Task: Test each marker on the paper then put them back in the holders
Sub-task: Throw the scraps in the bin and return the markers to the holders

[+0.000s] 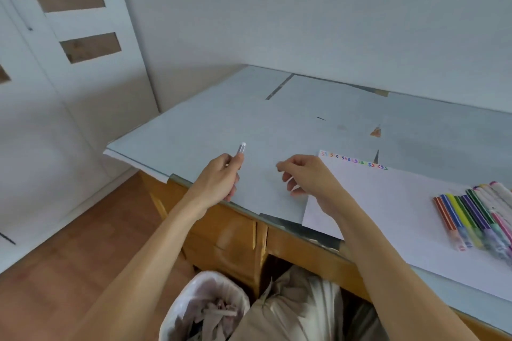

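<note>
1. Head view, far left: a white door (74, 36) with brown panels, and below it a bin (205, 307) by the person's lap.
2. Left hand (221, 177) curls around a pale marker (240, 151), its end poking up over the grey-covered table (194, 130).
3. Right hand (307, 174) hovers just beside, fingers loosely bent; whether it pinches a cap cannot be told.
4. Farther right lies white paper (388, 202), a row of coloured squiggles (354, 161) along its top edge.
5. Far right, striped markers (471, 219) rest in a clear holder on the paper.
6. Judgement: uncapping looks underway; a steady grip low on the barrel, then a short stroke beside the existing squiggles, would serve well.
</note>
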